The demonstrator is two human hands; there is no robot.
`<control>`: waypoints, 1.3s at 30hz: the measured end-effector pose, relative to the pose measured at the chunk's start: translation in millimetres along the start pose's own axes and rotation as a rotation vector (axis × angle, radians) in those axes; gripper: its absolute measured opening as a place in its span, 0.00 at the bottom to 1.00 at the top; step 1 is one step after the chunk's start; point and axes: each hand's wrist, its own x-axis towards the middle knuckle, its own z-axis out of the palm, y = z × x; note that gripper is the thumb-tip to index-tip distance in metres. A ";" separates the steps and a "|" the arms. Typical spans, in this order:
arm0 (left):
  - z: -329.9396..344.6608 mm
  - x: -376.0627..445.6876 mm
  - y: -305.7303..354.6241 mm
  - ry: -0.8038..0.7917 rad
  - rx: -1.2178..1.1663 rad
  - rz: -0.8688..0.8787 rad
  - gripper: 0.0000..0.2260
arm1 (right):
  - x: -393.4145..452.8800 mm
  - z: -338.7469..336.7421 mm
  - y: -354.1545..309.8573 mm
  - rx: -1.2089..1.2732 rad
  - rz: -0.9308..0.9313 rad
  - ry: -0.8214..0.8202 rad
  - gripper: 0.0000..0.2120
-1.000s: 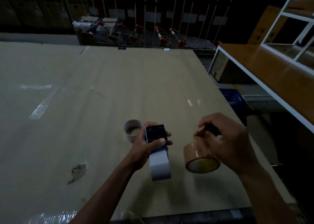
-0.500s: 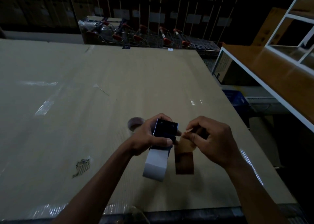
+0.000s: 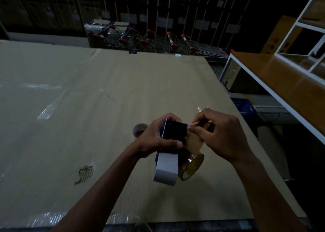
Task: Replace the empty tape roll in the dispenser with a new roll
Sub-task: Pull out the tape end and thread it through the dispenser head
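- Head view: the left hand (image 3: pixel 154 138) grips a handheld tape dispenser with a black serrated head and a pale grey handle (image 3: pixel 173 143), fingers curled round the far side of the black head and the thumb laid across its near face. The dispenser is held in the air above the cardboard-covered tabletop (image 3: pixel 88 108), over its right half and nearer the near edge than the far one, with the grey handle pointing down towards the person.
- The right hand (image 3: pixel 221 136) pinches the loose end of brown tape between thumb and fingertips, right at the serrated edge of the dispenser head; its other fingers are curled.
- A new roll of brown translucent packing tape (image 3: pixel 190 164) sits just beside the handle on its right, touching the dispenser; whether it is fully seated on the hub I cannot tell. A brown strip runs from it up to the pinching fingers.
- An empty pale cardboard tape core (image 3: pixel 139 128) stands on the tabletop just beyond the left hand, partly hidden by it.
- A torn patch (image 3: pixel 84 174) marks the cardboard left of the left forearm, towards the near edge.
- A row of red-handled wire shopping trolleys (image 3: pixel 154 41) stands beyond the far edge; a white-framed wooden shelf unit (image 3: pixel 281 80) lies past the right edge.
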 end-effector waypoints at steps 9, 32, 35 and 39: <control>-2.5 1.1 -2.1 0.021 0.039 0.005 0.22 | 3.9 -4.7 -0.4 0.000 -0.040 -0.019 0.12; 3.1 5.7 3.6 -0.015 0.074 0.002 0.20 | 15.2 -22.5 -2.7 0.075 -0.024 -0.139 0.11; 1.6 6.6 4.0 -0.014 0.074 0.001 0.21 | 17.7 -26.2 -4.2 0.033 -0.008 -0.146 0.11; 2.6 6.8 6.0 -0.004 0.086 0.001 0.20 | 19.0 -30.9 -6.2 -0.025 -0.017 -0.192 0.11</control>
